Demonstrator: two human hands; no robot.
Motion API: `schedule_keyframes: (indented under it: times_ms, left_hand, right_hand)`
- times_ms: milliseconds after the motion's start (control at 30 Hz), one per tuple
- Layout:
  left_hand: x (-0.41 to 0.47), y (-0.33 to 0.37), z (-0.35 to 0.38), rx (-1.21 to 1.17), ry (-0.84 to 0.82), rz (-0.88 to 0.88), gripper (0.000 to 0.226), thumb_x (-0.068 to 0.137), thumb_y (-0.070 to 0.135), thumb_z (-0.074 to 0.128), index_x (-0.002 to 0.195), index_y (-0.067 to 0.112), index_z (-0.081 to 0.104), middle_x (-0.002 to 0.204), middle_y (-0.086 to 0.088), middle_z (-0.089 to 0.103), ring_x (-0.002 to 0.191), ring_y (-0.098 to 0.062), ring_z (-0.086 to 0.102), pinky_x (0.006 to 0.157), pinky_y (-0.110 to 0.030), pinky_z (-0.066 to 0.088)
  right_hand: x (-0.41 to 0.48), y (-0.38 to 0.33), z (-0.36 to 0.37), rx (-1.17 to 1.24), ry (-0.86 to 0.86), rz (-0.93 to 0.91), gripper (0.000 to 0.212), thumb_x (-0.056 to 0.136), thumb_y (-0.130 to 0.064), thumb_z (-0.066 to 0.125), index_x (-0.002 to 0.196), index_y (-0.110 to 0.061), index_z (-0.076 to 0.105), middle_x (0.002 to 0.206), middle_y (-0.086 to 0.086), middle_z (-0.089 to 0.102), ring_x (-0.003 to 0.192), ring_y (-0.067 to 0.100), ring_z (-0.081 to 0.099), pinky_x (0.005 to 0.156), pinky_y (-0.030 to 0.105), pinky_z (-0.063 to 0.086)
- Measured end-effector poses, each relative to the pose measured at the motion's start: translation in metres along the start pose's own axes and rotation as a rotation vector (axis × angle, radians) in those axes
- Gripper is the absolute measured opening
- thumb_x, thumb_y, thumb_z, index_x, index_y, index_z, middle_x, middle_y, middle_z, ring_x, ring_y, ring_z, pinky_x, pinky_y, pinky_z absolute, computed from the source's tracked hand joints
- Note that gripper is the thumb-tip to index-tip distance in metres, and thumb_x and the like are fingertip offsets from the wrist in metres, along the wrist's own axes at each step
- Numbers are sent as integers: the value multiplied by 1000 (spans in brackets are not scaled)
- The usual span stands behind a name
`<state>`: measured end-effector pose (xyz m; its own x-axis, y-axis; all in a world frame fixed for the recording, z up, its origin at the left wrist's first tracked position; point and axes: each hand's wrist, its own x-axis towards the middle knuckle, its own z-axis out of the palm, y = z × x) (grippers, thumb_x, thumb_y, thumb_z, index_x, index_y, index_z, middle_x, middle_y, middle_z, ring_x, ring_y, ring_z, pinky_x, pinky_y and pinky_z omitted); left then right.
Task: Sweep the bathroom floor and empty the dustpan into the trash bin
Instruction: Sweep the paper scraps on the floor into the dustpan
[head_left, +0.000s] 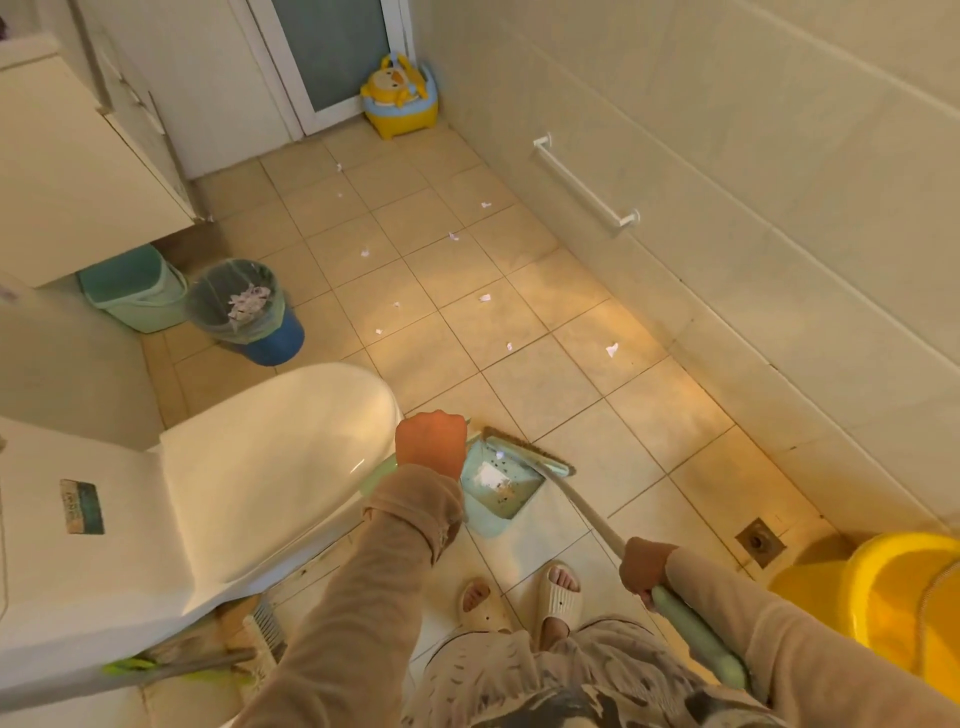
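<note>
Beige tiled floor (545, 322), scattered paper scraps (612, 349), white toilet (260, 467)

Beige tiled floor (597, 374) with dark grout, warm yellowish light patch mid-floor. Right wall (779, 156) has large pale tiles and a white towel bar (584, 179). Far end: white-framed door (332, 52) with frosted glass, yellow duck potty (399, 98) beside it. White toilet (270, 441) near left, lid down. Pale cabinet (67, 171) far left. Floor drain (759, 542) and yellow basin (883, 597) near right.
</note>
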<state>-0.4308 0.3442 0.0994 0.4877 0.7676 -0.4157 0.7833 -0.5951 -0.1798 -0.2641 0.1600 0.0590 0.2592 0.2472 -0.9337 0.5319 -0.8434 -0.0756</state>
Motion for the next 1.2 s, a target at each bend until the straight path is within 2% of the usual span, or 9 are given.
schedule_keyframes:
  times_ms: [67, 167, 300, 400, 567, 767, 867, 1000, 1200]
  left_hand:
    - [5, -2, -1, 8, 19, 7, 23, 94, 20, 51, 113, 14, 63, 111, -5, 68, 103, -24, 65, 81, -30, 49]
    - [11, -6, -5, 3, 32, 16, 23, 94, 22, 53, 114, 16, 62, 113, -4, 68, 106, -23, 64, 82, -30, 49]
    - [10, -13, -3, -27, 42, 10, 24, 93, 27, 54, 113, 17, 61, 113, -4, 68, 105, -24, 64, 82, -29, 49]
    - [11, -16, -2, -57, 29, 11, 23, 92, 27, 52, 111, 16, 61, 112, -5, 67, 105, -25, 64, 82, -30, 48]
    - [22, -11, -9, -24, 40, 36, 25, 91, 33, 51, 109, 17, 61, 109, -5, 68, 101, -24, 64, 79, -29, 48]
    - [58, 23, -33, -20, 37, 82, 23, 92, 29, 49, 106, 16, 62, 107, -5, 69, 99, -25, 65, 79, -30, 48]
    - [89, 52, -52, -22, 23, 86, 24, 92, 30, 49, 108, 17, 62, 109, -4, 68, 102, -25, 65, 81, -29, 47]
    - [121, 75, -72, -21, 38, 95, 30, 92, 38, 49, 109, 17, 62, 109, -5, 68, 100, -24, 65, 79, -28, 48]
    - [178, 118, -107, -15, 49, 94, 29, 90, 37, 53, 108, 16, 62, 109, -6, 68, 101, -24, 65, 73, -27, 44]
  right_hand:
    - [-3, 13, 6, -20, -26, 17, 32, 88, -9, 45, 58, -18, 38, 57, -3, 49, 49, 6, 47, 45, 15, 39]
    - [-5, 32, -6, 334, -231, 75, 41, 95, -8, 34, 55, -12, 41, 32, -3, 44, 25, 6, 43, 36, 14, 34]
    - [-11, 40, -11, 644, -265, 84, 33, 90, 3, 40, 61, -10, 39, 29, -1, 34, 21, 9, 35, 31, 11, 32]
    - [-10, 41, -13, 754, -229, 86, 33, 89, 4, 40, 60, -11, 37, 30, 0, 33, 20, 9, 32, 31, 10, 31]
    - [-10, 41, -27, 855, -176, 66, 35, 90, 6, 37, 59, -10, 37, 33, 1, 31, 19, 9, 30, 30, 9, 30]
    - [0, 54, -61, 976, -161, 84, 33, 92, 5, 37, 61, -8, 38, 34, 1, 33, 19, 9, 30, 31, 9, 30]
    - [11, 73, -95, 969, -177, 114, 28, 91, 3, 41, 65, -8, 40, 40, 3, 33, 20, 10, 31, 32, 10, 32]
    - [21, 93, -133, 983, -191, 126, 27, 91, 3, 40, 67, -7, 39, 32, 2, 32, 19, 10, 31, 32, 9, 33]
    - [38, 122, -210, 860, -82, 115, 25, 89, 3, 42, 66, -7, 41, 39, 3, 35, 21, 9, 34, 32, 10, 33]
